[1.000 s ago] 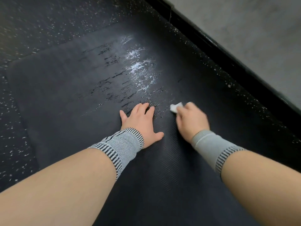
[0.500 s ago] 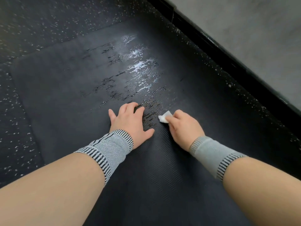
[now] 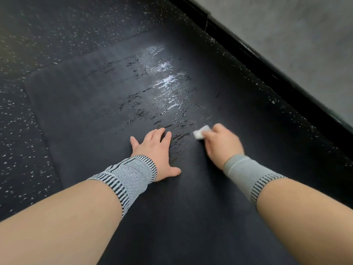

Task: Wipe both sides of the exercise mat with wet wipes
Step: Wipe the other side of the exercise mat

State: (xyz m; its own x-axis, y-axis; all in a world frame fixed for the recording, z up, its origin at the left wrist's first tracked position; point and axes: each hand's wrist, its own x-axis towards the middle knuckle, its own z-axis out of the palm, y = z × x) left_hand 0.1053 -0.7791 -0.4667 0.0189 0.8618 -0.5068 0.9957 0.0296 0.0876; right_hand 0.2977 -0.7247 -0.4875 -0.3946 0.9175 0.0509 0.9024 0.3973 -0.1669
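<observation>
You had one exercise mat (image 3: pixel 80 111) flat on the speckled floor (image 3: pixel 21 150), your left hand (image 3: pixel 154 150) spread flat on it, your right hand (image 3: pixel 221 144) pinching one wet wipe (image 3: pixel 199 133) against it

The exercise mat (image 3: pixel 86 111) lies flat on the speckled floor (image 3: pixel 57 31), its far and left stretches bare, with wet streaks (image 3: pixel 166 87) ahead of both hands. The left hand (image 3: pixel 154 150) lies flat on the mat just beside the right hand (image 3: pixel 221 144) with its wet wipe (image 3: pixel 199 133); only a narrow strip separates them. A black baseboard (image 3: pixel 267 69) and grey wall (image 3: pixel 296 35) bound the right side.
</observation>
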